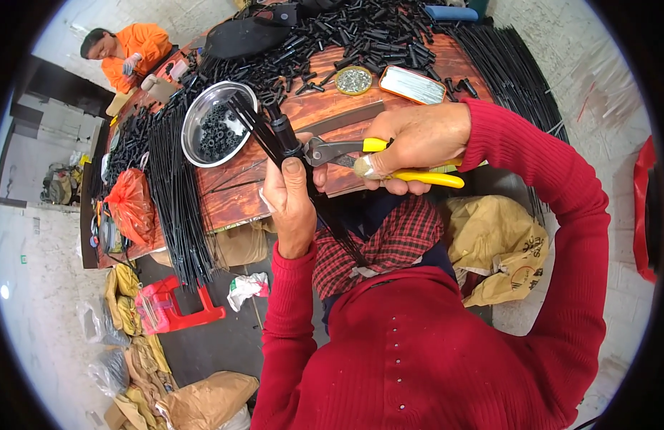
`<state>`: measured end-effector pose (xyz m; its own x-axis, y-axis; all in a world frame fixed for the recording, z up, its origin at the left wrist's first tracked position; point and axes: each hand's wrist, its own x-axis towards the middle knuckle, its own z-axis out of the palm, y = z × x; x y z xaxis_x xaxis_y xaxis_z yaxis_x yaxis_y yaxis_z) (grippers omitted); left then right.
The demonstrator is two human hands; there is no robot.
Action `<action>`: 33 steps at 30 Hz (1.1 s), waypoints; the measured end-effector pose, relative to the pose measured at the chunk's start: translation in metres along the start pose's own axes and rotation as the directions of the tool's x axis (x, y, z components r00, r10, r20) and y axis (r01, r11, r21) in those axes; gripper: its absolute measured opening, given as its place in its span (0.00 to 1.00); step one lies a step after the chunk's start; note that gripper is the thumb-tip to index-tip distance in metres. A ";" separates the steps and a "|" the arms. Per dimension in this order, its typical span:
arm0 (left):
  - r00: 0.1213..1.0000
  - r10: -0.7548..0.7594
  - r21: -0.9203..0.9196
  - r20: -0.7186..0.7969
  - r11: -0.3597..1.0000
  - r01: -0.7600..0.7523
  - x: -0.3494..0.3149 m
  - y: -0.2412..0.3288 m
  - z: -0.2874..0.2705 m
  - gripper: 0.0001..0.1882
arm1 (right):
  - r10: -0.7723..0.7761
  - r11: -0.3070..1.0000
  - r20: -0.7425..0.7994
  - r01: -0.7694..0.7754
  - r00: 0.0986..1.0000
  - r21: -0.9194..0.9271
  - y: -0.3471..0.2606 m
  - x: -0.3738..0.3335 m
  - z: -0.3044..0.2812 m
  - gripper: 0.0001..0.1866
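My left hand (292,204) is closed around a black umbrella frame: a plastic runner (282,131) with thin black ribs (253,123) bunched about it. The ribs run down past the hand toward my lap. My right hand (421,136) grips pliers (443,179) with yellow handles. Their metal jaws meet the frame just above my left thumb; what lies between the jaws is too small to make out. One of my right fingers wears a worn, pale covering. Beside the frame stands a metal bowl (188,147) of small black rings.
A round tin (353,81) of small metal bits and a rectangular tin (412,85) of pale thin pieces stand beyond the pliers. Black plastic runners (375,46) heap the table's far side. Rib bundles (175,186) overhang its edge. A person in orange (142,50) works at the far left.
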<state>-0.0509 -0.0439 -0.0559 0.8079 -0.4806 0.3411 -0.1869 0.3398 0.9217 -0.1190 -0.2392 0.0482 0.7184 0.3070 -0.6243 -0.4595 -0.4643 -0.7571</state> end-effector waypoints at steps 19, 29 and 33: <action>0.995 0.005 -0.025 -0.099 1.000 -0.007 -0.008 -0.001 -0.018 0.26 | -0.127 0.989 -0.022 0.128 0.992 0.075 -0.002 0.021 0.025 0.16; 0.998 0.029 -0.197 -0.055 0.980 -0.040 -0.004 0.000 -0.020 0.28 | -0.166 0.986 -0.110 0.166 0.980 -0.004 -0.001 0.022 0.030 0.16; 0.999 0.012 -0.217 -0.043 0.976 -0.021 -0.005 0.000 -0.020 0.28 | -0.164 0.986 -0.080 0.166 0.983 0.021 -0.002 0.017 0.028 0.16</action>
<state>-0.0437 -0.0259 -0.0609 0.8288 -0.4417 0.3435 -0.0778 0.5170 0.8525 -0.1207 -0.2095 0.0331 0.8232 0.3119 -0.4744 -0.3448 -0.3894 -0.8541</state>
